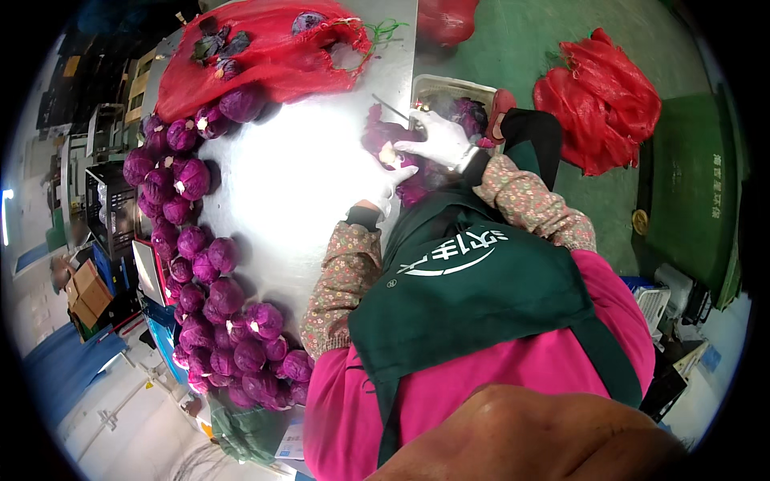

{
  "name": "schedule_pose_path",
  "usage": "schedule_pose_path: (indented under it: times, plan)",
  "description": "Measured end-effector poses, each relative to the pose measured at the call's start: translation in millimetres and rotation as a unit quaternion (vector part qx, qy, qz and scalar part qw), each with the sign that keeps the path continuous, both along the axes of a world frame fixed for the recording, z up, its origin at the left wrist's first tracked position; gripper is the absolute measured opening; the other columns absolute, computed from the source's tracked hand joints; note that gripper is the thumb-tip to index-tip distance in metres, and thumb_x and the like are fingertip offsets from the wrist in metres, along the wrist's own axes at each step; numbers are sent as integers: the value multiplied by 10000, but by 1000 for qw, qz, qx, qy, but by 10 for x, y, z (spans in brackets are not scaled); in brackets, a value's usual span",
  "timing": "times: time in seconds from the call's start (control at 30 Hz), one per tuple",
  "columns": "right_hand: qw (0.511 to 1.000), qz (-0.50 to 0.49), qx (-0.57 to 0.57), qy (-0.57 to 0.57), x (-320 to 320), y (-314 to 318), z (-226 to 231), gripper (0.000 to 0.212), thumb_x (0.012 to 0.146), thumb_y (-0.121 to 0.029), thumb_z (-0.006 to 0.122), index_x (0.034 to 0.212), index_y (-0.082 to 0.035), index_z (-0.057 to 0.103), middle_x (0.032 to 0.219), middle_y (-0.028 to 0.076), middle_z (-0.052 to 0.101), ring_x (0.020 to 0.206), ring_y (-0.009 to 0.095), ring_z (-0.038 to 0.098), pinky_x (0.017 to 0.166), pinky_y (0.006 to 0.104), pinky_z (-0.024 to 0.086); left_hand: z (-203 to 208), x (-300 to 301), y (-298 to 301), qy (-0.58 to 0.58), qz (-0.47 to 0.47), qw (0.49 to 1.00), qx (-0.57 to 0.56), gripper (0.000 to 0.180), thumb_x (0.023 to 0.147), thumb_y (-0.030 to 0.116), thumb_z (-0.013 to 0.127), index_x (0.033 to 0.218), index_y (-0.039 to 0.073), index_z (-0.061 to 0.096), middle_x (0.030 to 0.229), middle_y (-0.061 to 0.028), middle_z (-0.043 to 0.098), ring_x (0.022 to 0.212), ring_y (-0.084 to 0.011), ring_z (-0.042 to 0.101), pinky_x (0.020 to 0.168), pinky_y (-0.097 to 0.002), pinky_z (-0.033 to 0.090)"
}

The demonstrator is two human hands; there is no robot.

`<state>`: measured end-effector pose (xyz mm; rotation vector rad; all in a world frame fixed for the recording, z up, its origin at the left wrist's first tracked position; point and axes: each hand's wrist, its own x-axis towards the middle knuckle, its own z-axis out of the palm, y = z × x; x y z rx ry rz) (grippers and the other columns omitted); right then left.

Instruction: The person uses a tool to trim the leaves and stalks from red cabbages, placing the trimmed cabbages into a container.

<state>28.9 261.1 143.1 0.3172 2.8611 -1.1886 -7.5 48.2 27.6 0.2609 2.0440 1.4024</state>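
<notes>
A purple cabbage [375, 132] with a pale stem end and loose outer leaves is at the table's right edge, in front of me. My left hand [385, 189], in a white glove, grips its near side. My right hand [439, 141], also gloved in white, is closed around a knife, its thin dark blade [388, 105] pointing left above the cabbage. The fingertips of my right hand come close to the stem. The knife's handle is hidden in the glove. More purple leaves [412, 191] show just below my hands.
Several purple cabbages [192, 240] line the metal table's [277, 184] left side. A red mesh bag [265, 56] with cabbage and leaves lies at its far end. A pale crate [449, 82] holding purple leaves stands right of the table. Another red mesh bag [597, 104] is on the green floor.
</notes>
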Motion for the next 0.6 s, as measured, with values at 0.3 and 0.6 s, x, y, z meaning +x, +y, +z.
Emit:
schedule_pose_path:
  times: [0.3,0.6]
  plan:
    - [977,156,122,76,-288,-127,-413,293,920,-335,610,1054,-90,701,879,170,698,768,352,699,703,451,569,11,45,-45,39,-4,999,-28,1052,660,213,943,1444,-110,320,1364,-184,496,1210,-255,515,1006,-343,456]
    - [978,-84,-132,-136,-493,650,-886,295,842,-263,621,817,19,701,628,159,671,585,252,700,643,389,572,-113,49,-195,-89,40,995,19,1054,653,239,958,1422,-130,339,1330,-177,528,1164,-239,551,969,-329,487]
